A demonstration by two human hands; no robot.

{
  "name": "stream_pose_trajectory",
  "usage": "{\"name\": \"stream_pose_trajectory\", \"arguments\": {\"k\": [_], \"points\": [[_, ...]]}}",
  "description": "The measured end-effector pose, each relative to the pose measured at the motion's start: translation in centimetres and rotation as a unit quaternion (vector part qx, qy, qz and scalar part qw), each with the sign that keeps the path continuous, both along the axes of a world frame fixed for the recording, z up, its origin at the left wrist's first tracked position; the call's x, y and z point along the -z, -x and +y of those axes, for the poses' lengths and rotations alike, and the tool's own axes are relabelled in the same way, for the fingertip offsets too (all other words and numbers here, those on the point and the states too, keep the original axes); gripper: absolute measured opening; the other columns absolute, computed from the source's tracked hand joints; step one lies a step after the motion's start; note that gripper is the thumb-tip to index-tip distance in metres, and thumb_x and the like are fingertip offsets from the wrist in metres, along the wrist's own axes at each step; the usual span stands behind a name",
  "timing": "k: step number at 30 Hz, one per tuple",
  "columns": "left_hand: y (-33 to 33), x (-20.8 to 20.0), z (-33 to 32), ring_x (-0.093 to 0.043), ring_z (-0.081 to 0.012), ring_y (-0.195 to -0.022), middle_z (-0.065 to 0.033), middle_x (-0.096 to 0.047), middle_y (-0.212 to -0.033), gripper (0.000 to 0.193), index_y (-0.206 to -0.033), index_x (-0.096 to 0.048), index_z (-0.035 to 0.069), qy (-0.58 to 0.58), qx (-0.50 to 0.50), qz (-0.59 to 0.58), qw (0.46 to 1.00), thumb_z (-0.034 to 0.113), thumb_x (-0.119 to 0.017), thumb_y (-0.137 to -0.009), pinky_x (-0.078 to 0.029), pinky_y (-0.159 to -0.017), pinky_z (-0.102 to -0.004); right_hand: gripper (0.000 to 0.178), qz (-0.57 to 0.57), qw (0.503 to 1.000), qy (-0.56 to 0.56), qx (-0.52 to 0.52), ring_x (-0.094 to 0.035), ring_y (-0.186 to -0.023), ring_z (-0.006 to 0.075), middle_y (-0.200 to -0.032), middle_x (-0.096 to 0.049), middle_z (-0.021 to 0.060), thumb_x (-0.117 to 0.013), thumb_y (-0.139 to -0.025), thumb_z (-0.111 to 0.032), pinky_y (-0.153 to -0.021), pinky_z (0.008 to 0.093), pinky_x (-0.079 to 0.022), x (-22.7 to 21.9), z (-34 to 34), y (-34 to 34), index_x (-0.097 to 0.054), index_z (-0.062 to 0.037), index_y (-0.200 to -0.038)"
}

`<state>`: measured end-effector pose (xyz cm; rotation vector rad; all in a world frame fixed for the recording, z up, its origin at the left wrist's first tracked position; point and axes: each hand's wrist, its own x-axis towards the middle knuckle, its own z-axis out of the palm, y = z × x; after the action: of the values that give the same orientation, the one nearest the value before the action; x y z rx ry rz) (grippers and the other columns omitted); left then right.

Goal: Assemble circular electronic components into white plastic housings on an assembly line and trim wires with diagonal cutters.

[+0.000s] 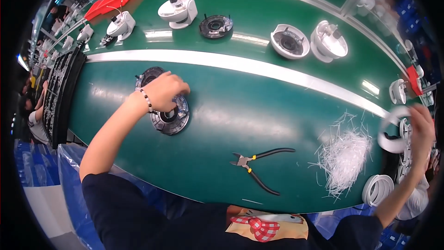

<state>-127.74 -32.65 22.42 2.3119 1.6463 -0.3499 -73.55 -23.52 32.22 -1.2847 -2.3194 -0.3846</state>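
My left hand [165,91], with a beaded bracelet at its wrist, is curled over a black round part [163,126] with a small circuit board and an open centre. Its fingers close at that part's upper edge, where the grip is partly hidden. A second black round part [150,74] lies just beyond, half covered by the hand. Out at the far right, my right hand [422,122] grips a white ring [393,146] by its side, slightly blurred. Below it a stack of white rings [378,190] sits at the table edge.
Diagonal cutters [243,160] lie spread on the green table [222,111]. To their right is a heap of thin white strips [344,159]. Across a white rail [208,59] stand white housings [178,11] and another black round part [216,26]. A black rack [64,97] stands left.
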Motion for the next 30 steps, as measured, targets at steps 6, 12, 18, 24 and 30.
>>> {"name": "stream_pose_trajectory", "arguments": {"k": [6,12,18,24,30], "points": [[0.5,3.4,1.1,-0.056,-0.0279,-0.077,-0.0114,-0.057,-0.082,0.030,-0.088,-0.058,0.004,-0.052,-0.035,-0.225,0.972,0.006,-0.068,-0.061,-0.045,-0.069,-0.0356,0.017,-0.133,0.919,0.073,-0.363,-0.059,-0.077,0.0248,-0.091,-0.058,0.0136,-0.056,-0.062,-0.003,-0.066,0.0325,-0.050,8.8,-3.9,20.6,-0.058,0.0016,-0.078],[-4.7,5.3,3.7,-0.055,-0.0297,-0.092,-0.0139,-0.058,-0.095,0.035,-0.096,-0.059,0.000,-0.005,0.088,-0.279,0.956,0.000,-0.064,-0.061,-0.044,-0.082,-0.0361,0.006,-0.120,0.881,0.094,-0.449,-0.055,-0.066,0.0199,-0.064,-0.049,0.0068,-0.055,-0.055,-0.008,-0.062,0.0292,-0.047,15.8,-5.5,24.4,-0.054,-0.0026,-0.053],[-3.8,3.6,1.2,-0.052,-0.0353,-0.092,-0.0206,-0.052,-0.101,0.052,-0.098,-0.052,-0.006,-0.282,-0.072,-0.180,0.940,0.026,-0.073,-0.062,-0.044,-0.081,-0.0381,0.078,-0.002,0.944,0.177,-0.279,-0.039,-0.109,0.0362,-0.130,-0.030,0.0219,-0.075,-0.056,-0.036,-0.090,0.0467,-0.032,14.8,-5.3,22.5,-0.041,-0.0031,-0.118],[-4.1,7.0,-1.3,-0.054,-0.0325,-0.069,-0.0174,-0.054,-0.074,0.046,-0.075,-0.053,-0.004,-0.212,-0.204,-0.134,0.946,0.035,-0.072,-0.063,-0.045,-0.062,-0.0384,0.111,-0.006,0.941,0.332,-0.069,-0.024,-0.122,0.0416,-0.136,-0.020,0.0236,-0.077,-0.049,-0.048,-0.099,0.0488,-0.024,16.2,-5.3,22.5,-0.023,-0.0002,-0.132],[-6.7,8.7,0.7,-0.062,-0.0268,-0.070,-0.0164,-0.063,-0.078,0.025,-0.084,-0.053,-0.003,-0.201,-0.299,-0.432,0.827,0.016,-0.066,-0.072,-0.047,-0.066,-0.0316,0.106,0.259,0.885,0.379,-0.083,-0.033,-0.120,0.0339,-0.128,-0.031,0.0267,-0.078,-0.053,-0.039,-0.099,0.0390,-0.029,16.8,-4.5,22.0,-0.021,0.0104,-0.129]]}}
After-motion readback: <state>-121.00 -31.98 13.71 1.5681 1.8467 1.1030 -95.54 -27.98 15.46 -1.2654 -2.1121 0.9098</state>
